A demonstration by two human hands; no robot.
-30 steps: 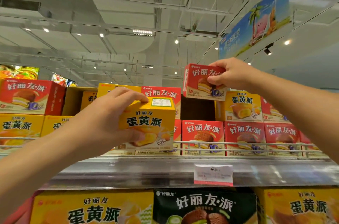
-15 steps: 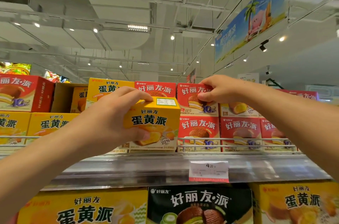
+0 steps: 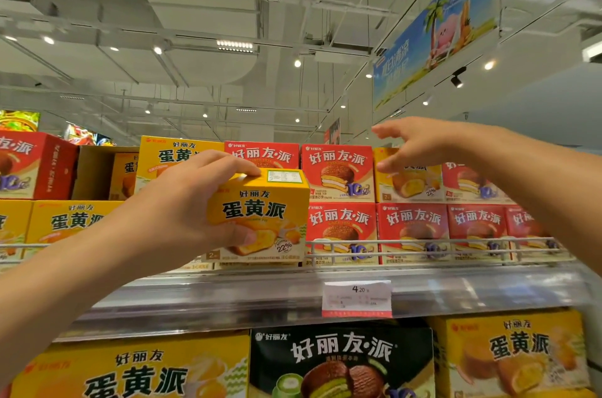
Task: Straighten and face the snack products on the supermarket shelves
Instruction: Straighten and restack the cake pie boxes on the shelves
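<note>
Supermarket ceiling with white ducts and small spot lamps fills the upper half of the view, and below it the top shelf (image 3: 228, 303) with its clear front strip carries the snack boxes.

Your left hand (image 3: 182, 212) holds the yellow box (image 3: 260, 218) – fingers curled over its top edge, thumb pressed on the printed front. This box is in front of the shelf's wire rail (image 3: 423, 243), its face turned to you and nearly upright, with the lower edge close to the front of the shelf. Behind your left wrist more yellow boxes (image 3: 68, 221) stand in two levels.

Your right hand (image 3: 413, 147) is free and holds nothing: the fingers are spread and almost straight, palm down, just in front of the upper row. Directly left of it stands a red box (image 3: 338, 173) in the upper level, facing forward between another red box and a yellow one that your fingers partly cover. Under them a row of red boxes (image 3: 413, 228) stands behind the rail.

A white price tag (image 3: 356, 298) with "4.20" sits on the shelf strip. Below the shelf you see big yellow cartons and one black carton (image 3: 338, 362) – all facing front. A blue banner (image 3: 433, 29) hangs from the ceiling at the right.
</note>
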